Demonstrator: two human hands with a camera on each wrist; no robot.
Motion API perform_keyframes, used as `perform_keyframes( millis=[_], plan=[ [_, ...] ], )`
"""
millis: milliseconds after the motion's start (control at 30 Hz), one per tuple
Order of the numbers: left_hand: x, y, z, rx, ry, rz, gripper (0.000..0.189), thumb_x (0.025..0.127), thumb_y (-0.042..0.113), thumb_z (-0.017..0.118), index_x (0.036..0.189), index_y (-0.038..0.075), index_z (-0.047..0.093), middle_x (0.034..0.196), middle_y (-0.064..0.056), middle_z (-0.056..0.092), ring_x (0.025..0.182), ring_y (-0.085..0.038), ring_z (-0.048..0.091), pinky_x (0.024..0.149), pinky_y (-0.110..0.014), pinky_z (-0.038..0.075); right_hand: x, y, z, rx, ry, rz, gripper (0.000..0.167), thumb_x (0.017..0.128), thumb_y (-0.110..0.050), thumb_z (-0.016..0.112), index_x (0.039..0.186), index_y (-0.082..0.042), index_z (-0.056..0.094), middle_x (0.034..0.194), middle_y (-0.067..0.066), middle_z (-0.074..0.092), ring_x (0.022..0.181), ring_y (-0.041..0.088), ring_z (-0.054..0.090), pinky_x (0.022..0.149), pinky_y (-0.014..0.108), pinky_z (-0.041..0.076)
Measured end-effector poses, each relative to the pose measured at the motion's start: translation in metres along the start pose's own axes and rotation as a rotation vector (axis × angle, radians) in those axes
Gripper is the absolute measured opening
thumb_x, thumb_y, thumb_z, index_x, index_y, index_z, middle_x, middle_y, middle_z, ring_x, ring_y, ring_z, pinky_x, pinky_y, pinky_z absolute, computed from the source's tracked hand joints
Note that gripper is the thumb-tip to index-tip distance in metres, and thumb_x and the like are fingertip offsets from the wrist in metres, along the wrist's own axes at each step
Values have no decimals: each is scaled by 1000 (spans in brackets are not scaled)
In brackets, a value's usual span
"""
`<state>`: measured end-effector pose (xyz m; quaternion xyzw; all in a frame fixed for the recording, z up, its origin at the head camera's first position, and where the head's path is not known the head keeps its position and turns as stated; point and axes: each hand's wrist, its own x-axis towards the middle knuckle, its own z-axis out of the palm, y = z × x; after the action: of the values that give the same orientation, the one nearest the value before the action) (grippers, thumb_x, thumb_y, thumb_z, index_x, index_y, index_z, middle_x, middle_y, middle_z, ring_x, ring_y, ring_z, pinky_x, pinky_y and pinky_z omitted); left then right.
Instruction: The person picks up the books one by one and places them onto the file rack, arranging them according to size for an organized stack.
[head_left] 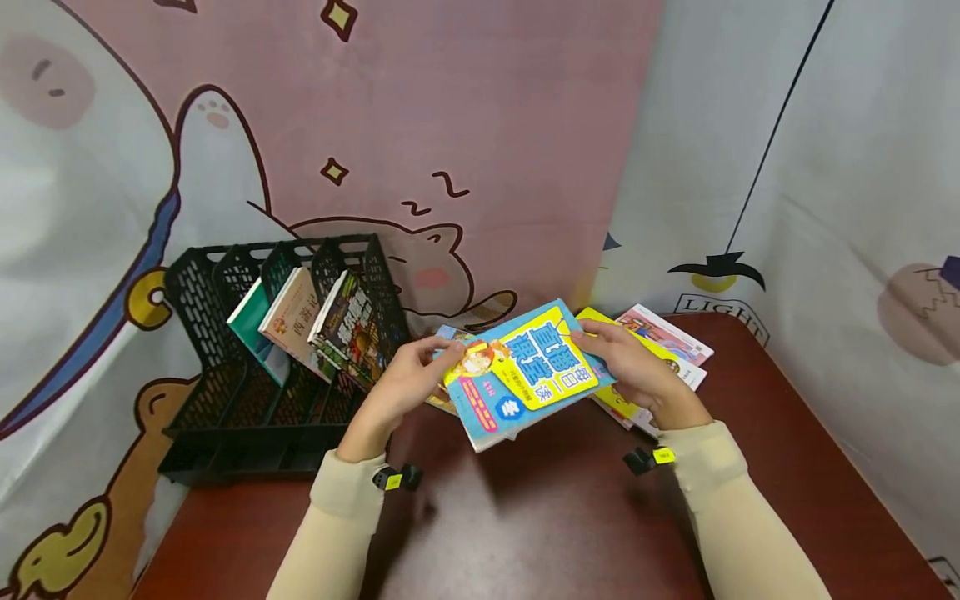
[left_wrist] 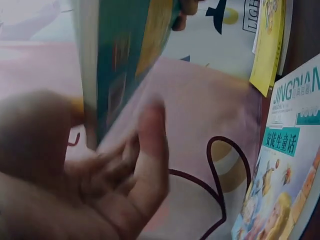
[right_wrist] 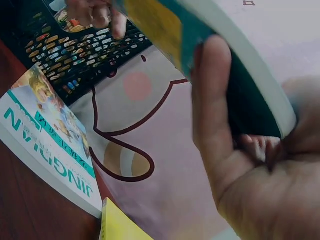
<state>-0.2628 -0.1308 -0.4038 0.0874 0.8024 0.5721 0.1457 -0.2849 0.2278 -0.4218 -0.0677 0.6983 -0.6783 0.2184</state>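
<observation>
A blue and yellow paperback book [head_left: 540, 367] is held tilted above the table, its cover turned up toward the head camera. At its left edge, my left hand [head_left: 405, 379] grips it with the thumb over the cover. My right hand [head_left: 626, 358] pinches the right edge, thumb on the front and fingers behind. In the right wrist view, the book's pale page edge [right_wrist: 250, 55] lies between thumb and fingers. Part of another book [head_left: 442, 403] with a white and teal cover shows beneath the held one; the left wrist view shows its cover [left_wrist: 280, 170] more fully.
On the left stands a black slotted book rack [head_left: 281, 437] holding a teal book [head_left: 255, 321], a tan book [head_left: 292, 321] and dark-covered books [head_left: 352, 325]. Yellow [head_left: 645, 367] and pink-white books [head_left: 667, 329] lie at the right back of the brown table [head_left: 540, 517], before a printed cloth [head_left: 510, 150].
</observation>
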Motion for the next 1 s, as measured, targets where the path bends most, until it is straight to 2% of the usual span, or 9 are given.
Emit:
perform_keyframes(
  millis=[100,200,267,333,533,667,800,1000],
  plan=[
    [1,-4,2,67,-146,7,42,112,49,63,130,14,78,90,-6,77,71,-18,72,68,-34,62,-1,0,3,-23,-110,1,59,117,-37,57,165,-6,43,115,3,82,94,20,83,85,34,69],
    [2,-5,10,80,-313,29,40,114,47,61,135,15,75,94,-8,81,74,-20,78,70,-33,64,-2,1,6,-33,-190,-11,56,117,-34,57,163,-5,48,119,7,82,97,24,84,88,39,69],
    [3,-6,15,61,-376,42,39,114,44,61,140,17,71,100,-11,83,78,-25,82,71,-38,67,-1,2,7,-42,-200,-15,54,116,-35,58,161,-6,51,121,9,81,98,26,84,89,41,69],
    [4,-6,18,40,-403,49,37,115,42,59,142,18,68,102,-13,83,78,-27,83,71,-41,68,0,3,8,-56,-173,-15,54,115,-37,60,159,-6,54,121,10,81,98,26,84,89,40,69],
    [4,-5,22,18,-341,36,41,114,47,59,142,17,67,101,-13,84,78,-30,83,69,-43,69,5,4,9,-66,18,-6,55,113,-46,62,156,-12,59,118,4,81,94,21,81,89,31,67],
    [3,-2,24,0,-294,41,45,114,49,60,142,14,67,104,-14,84,81,-32,84,71,-45,69,6,2,10,-24,96,-17,55,113,-48,62,157,-15,58,121,-2,79,96,19,79,91,28,65],
    [2,0,26,-28,-221,55,45,114,47,60,142,13,66,106,-14,83,82,-32,84,72,-46,69,9,2,13,62,117,-31,58,112,-50,63,159,-17,54,119,-4,79,96,16,80,88,28,66],
    [3,3,32,-100,-63,56,43,114,47,59,141,14,66,105,-16,83,79,-29,83,68,-43,69,11,3,21,153,76,-24,66,112,-52,61,160,-10,45,114,-3,82,84,16,82,78,28,67]
  ],
)
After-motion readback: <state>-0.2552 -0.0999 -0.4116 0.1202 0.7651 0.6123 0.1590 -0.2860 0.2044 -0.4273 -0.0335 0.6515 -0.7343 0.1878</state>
